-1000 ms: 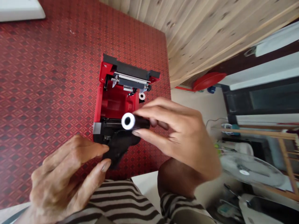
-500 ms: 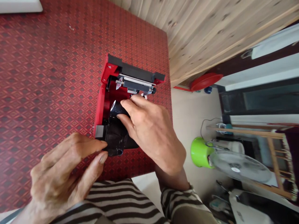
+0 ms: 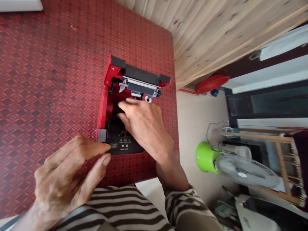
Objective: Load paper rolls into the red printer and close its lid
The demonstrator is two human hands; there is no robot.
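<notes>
A red and black label printer (image 3: 102,109) lies with its lid (image 3: 141,73) raised, showing a roller (image 3: 141,89) under the lid. My right hand (image 3: 145,126) reaches into the compartment, its fingers curled round a black ribbon roll that they mostly hide. Glossy black ribbon (image 3: 116,127) shows below the fingers, behind the front panel (image 3: 125,146) with its small icons and buttons. At the panel's left corner is my left hand (image 3: 72,173), its forefinger by the corner and its thumb slightly apart, with nothing visible between them.
The printer rests on a red patterned tabletop (image 3: 53,80). A white object (image 3: 20,4) sits at the far left corner. Wood panelling (image 3: 216,38) runs behind. On the floor to the right are a green bucket (image 3: 205,157), a fan (image 3: 247,173) and a wooden rack (image 3: 280,160).
My right hand has moved the black ribbon roll deeper into the compartment. The ribbon that hung over the front panel has drawn back, uncovering the icons. My left hand has barely moved.
</notes>
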